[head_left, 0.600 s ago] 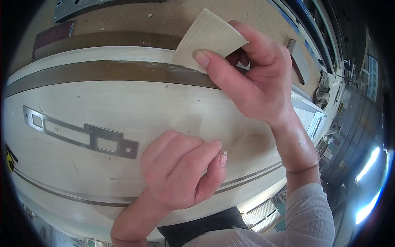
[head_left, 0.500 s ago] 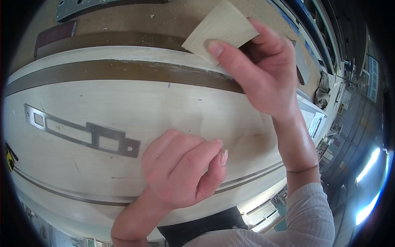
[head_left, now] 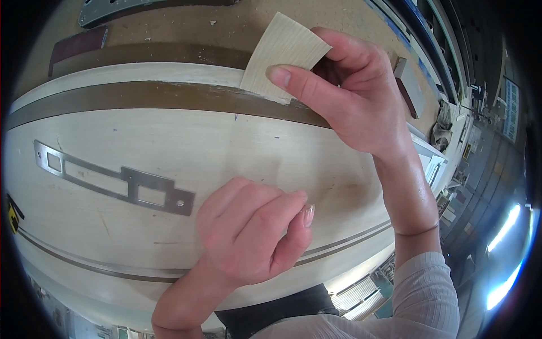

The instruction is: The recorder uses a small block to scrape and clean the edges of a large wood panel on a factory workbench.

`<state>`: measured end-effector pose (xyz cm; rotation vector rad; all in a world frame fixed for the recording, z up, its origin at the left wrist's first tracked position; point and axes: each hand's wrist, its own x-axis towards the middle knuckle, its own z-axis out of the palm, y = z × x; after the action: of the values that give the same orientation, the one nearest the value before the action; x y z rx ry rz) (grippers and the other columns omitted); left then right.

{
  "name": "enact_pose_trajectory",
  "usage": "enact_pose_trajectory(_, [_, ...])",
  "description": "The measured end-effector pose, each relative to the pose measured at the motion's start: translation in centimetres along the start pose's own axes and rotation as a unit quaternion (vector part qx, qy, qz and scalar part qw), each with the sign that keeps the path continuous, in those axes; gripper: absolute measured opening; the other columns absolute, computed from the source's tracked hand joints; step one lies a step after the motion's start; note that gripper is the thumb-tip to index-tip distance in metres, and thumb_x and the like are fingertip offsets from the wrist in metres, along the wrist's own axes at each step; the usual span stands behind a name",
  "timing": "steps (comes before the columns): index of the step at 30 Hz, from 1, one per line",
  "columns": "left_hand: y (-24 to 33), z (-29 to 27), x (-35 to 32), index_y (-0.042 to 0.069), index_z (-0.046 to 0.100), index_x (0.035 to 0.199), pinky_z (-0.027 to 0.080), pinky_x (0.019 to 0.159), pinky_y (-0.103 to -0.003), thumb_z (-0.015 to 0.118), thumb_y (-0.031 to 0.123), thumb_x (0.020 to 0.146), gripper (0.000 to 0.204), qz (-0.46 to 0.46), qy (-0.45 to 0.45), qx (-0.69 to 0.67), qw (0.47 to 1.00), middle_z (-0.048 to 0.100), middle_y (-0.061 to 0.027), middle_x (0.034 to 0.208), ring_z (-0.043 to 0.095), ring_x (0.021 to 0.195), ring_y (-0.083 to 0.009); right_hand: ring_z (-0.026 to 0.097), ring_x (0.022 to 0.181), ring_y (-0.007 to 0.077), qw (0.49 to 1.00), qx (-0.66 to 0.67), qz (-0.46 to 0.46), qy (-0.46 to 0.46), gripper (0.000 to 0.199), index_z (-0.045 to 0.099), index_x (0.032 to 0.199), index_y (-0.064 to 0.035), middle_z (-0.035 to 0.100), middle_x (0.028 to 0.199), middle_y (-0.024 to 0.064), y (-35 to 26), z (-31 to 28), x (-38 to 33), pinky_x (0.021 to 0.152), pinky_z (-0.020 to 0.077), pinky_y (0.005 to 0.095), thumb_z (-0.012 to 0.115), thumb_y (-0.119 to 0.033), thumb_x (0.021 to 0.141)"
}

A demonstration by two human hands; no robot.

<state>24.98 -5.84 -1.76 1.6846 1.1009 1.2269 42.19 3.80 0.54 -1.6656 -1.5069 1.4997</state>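
Observation:
My right hand (head_left: pixel 355 96) pinches a thin, pale, wood-grained sheet (head_left: pixel 288 48) between thumb and fingers. The sheet bows slightly, and its lower edge meets the pale strip beside the brown band (head_left: pixel 169 99), where whitish residue shows; whether it presses there I cannot tell. Curled closed over the pale wood-grained board (head_left: pixel 169 135), my left hand (head_left: pixel 251 231) shows nothing between its thumb and fingers. A flat metal plate (head_left: pixel 132 183) with cut-out openings and screw holes lies on the board to its left.
Beyond the board is a brown work surface (head_left: pixel 175 34) with scattered crumbs. It holds a dark maroon block (head_left: pixel 79 48), a grey metal part (head_left: pixel 118 11) at the far left and a grey block (head_left: pixel 410 87) right of my hand. A yellow-and-black object (head_left: pixel 14 216) sits at the left edge.
My right hand has moved slightly left with the thin sheet, whose lower edge has come down toward the brown band. The left hand stays nearly in place.

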Motion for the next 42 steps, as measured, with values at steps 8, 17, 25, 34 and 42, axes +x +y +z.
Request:
enact_pose_trajectory(8, [0.3, -0.4, 0.0, 0.002, 0.063, 0.091, 0.040, 0.050, -0.030, 0.065, -0.001, 0.078, 0.014, -0.019, -0.045, -0.002, 0.999, 0.064, -0.0068, 0.072, 0.053, 0.056, -0.0193, 0.064, 0.088, 0.0071, 0.988, 0.125, -0.081, 0.035, 0.029, 0.065, 0.116, 0.0016, 0.071, 0.099, 0.0042, 1.0, -0.6, -0.4, 0.078, 0.0508, 0.0221, 0.069, 0.002, 0.088])
enact_pose_trajectory(17, [0.1, 0.0, 0.1, 0.004, 0.065, 0.085, 0.038, 0.044, -0.027, 0.071, 0.002, 0.072, 0.015, -0.003, -0.004, -0.005, 1.000, 0.058, -0.0035, 0.067, 0.050, 0.051, -0.0178, 0.058, 0.065, 0.0101, 0.919, -0.194, -0.335, 0.070, 0.028, 0.061, 0.106, -0.0006, 0.063, 0.079, 0.0050, 1.7, 0.3, -0.2, 0.052, 0.0439, 0.0232, 0.073, 0.002, 0.081])
enact_pose_trajectory(25, [0.0, 0.0, -0.1, 0.004, 0.065, 0.085, 0.038, 0.044, -0.028, 0.071, 0.002, 0.071, 0.015, -0.001, 0.004, -0.003, 1.000, 0.058, -0.0037, 0.068, 0.050, 0.051, -0.0179, 0.061, 0.075, 0.0082, 0.943, -0.153, -0.262, 0.138, 0.025, 0.061, 0.108, 0.0026, 0.067, 0.087, 0.0047, 2.0, 0.7, -0.8, 0.066, 0.0483, 0.0222, 0.071, 0.002, 0.084])
enact_pose_trajectory(34, [0.2, -0.5, -0.1, 0.001, 0.064, 0.092, 0.040, 0.049, -0.029, 0.067, -0.001, 0.078, 0.015, -0.005, -0.030, -0.008, 1.000, 0.062, -0.0071, 0.071, 0.053, 0.055, -0.0195, 0.060, 0.078, 0.0064, 0.947, -0.172, -0.268, 0.049, 0.023, 0.063, 0.105, 0.0034, 0.067, 0.085, 0.0037, 0.6, 0.3, -0.4, 0.065, 0.0471, 0.0204, 0.071, 0.004, 0.084])
enact_pose_trajectory(42, [0.1, -0.5, -0.1, 0.002, 0.064, 0.089, 0.038, 0.046, -0.028, 0.069, 0.000, 0.075, 0.015, 0.000, -0.005, -0.010, 1.000, 0.059, -0.0049, 0.068, 0.051, 0.052, -0.0184, 0.061, 0.078, 0.0047, 0.963, -0.166, -0.182, 0.108, 0.025, 0.064, 0.111, 0.0031, 0.070, 0.090, 0.0036, 0.3, 1.4, -0.2, 0.065, 0.0489, 0.0206, 0.071, 0.001, 0.086])
